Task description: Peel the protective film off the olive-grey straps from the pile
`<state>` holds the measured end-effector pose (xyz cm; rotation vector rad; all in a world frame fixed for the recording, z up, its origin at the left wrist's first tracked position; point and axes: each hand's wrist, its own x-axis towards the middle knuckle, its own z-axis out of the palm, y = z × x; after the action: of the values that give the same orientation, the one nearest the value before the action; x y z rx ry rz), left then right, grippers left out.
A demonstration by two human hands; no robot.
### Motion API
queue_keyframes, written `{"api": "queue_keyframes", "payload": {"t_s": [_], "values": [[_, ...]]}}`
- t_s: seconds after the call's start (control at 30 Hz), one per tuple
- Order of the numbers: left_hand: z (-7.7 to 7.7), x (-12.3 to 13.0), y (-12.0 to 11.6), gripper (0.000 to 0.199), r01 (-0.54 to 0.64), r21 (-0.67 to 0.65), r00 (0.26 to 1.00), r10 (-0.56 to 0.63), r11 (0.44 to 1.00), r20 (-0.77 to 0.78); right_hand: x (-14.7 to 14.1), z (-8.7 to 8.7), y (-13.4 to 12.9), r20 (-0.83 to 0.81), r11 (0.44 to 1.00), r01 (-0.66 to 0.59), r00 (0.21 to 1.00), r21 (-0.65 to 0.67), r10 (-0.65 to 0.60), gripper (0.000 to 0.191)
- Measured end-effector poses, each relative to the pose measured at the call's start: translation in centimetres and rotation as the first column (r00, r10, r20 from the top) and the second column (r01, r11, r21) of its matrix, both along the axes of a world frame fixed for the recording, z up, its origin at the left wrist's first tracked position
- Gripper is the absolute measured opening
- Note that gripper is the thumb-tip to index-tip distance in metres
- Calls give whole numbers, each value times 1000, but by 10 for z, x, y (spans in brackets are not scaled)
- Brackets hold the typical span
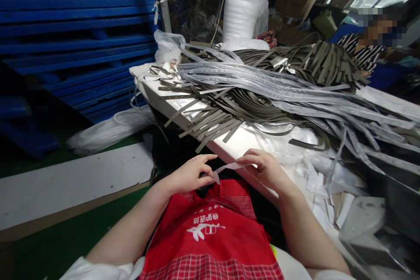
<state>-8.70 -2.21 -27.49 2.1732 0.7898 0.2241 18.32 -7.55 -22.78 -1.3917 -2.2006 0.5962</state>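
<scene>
A thin, whitish translucent plastic strip stretches between my hands in front of the red apron. My left hand pinches its left end low down, the index finger reaching out above. My right hand is closed on the other end, beside the table edge. Just beyond lies a pile of dark olive flat straps, their punched ends fanning toward me. Long clear plastic sleeves, with straps visible inside, are draped across that pile.
The white table runs away to the right, with crumpled plastic film on it. Blue pallets are stacked at left. A wrapped white roll stands behind. At far right is a person in a striped top. A white board lies on the floor.
</scene>
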Motion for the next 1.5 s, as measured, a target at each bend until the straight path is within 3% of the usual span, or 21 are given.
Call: {"api": "queue_keyframes", "payload": {"t_s": [0.1,0.2,0.27,0.37,0.5,0.57,0.73,0.87,1.0,1.3,1.4,1.5], "values": [[14,22,-6,13,111,-27,957,-100,993,272,-8,4,2,-33,995,-92,995,30,93,23],[15,43,-14,19,58,-93,918,-17,994,396,-12,3,4,-152,995,-91,984,49,97,21],[11,51,-18,21,-64,-80,904,92,995,417,-12,-1,4,-284,998,51,958,41,-37,20],[7,52,-22,19,-197,26,878,165,980,450,-12,-6,2,-502,958,264,817,-110,-283,25],[5,47,-22,19,-238,258,910,122,937,396,-14,-11,-1,-628,926,191,689,-325,-362,36],[4,47,-23,18,-237,418,943,103,877,317,-17,-11,-1,-633,911,162,672,-380,-384,39],[1,49,-26,21,-209,733,978,154,648,143,-27,-12,1,-629,891,185,649,-415,-428,43],[0,49,-29,23,-158,830,980,188,535,65,-29,-12,1,-631,894,203,646,-400,-429,44],[-2,49,-29,21,-148,866,979,193,477,61,-28,-13,2,-650,898,199,630,-393,-424,41],[-4,52,-29,24,-131,885,984,168,447,61,-30,-11,4,-565,877,282,679,-389,-468,32],[-4,53,-32,24,-128,841,983,178,525,39,-30,-16,5,-549,876,311,687,-370,-476,33],[-3,53,-32,18,-148,710,987,152,688,58,-25,-20,6,-514,901,326,742,-285,-431,38]]}}
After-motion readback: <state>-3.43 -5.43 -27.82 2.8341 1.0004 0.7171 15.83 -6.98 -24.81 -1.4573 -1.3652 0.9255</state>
